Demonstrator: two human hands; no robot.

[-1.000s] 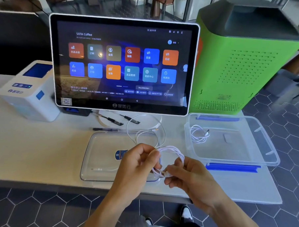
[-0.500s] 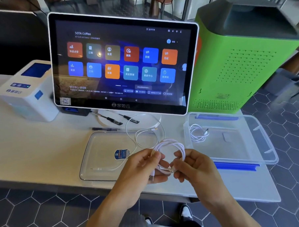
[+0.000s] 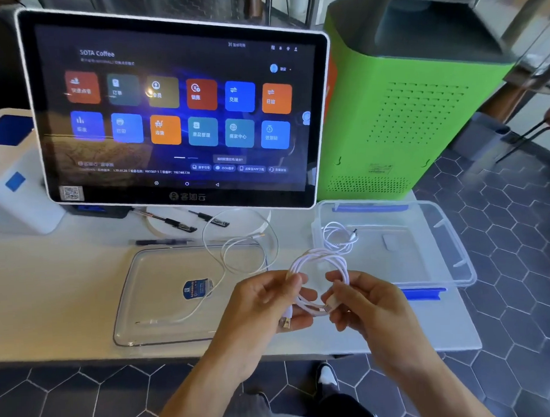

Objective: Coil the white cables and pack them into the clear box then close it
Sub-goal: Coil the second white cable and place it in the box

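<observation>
Hands meet above the near edge of the white table (image 3: pixel 50 297), seen from the 1 head view I have. Left hand (image 3: pixel 259 306) pinches one side of a coiled white cable (image 3: pixel 320 263) between thumb and curled fingers; a gold-tipped plug pokes out below that hand. Right hand (image 3: pixel 366 302) pinches the cable's other plug end between thumb and fingertips, close beside the left hand. The coil loops upward between the 2 hands, held clear of the table.

Clear box (image 3: pixel 452 263) sits open on the table to the right, just behind the right hand, with blue latches on its near and far rims. A 2nd coiled cable (image 3: pixel 338 237) lies inside it at the left end. I note a small pale patch on the box floor; I cannot tell what it is.

Clear lid (image 3: pixel 139 308) lies flat on the table to the left of the hands, a blue sticker near its middle. A loose white cable (image 3: pixel 237 241) trails across it and loops behind it toward the touchscreen monitor (image 3: pixel 175 111), which stands lit with coloured tiles. 3 dark pens (image 3: pixel 164 218) lie by the monitor base. A white and blue printer (image 3: pixel 10 175) stands far left; a green cabinet (image 3: pixel 405 114) stands behind the box.
</observation>
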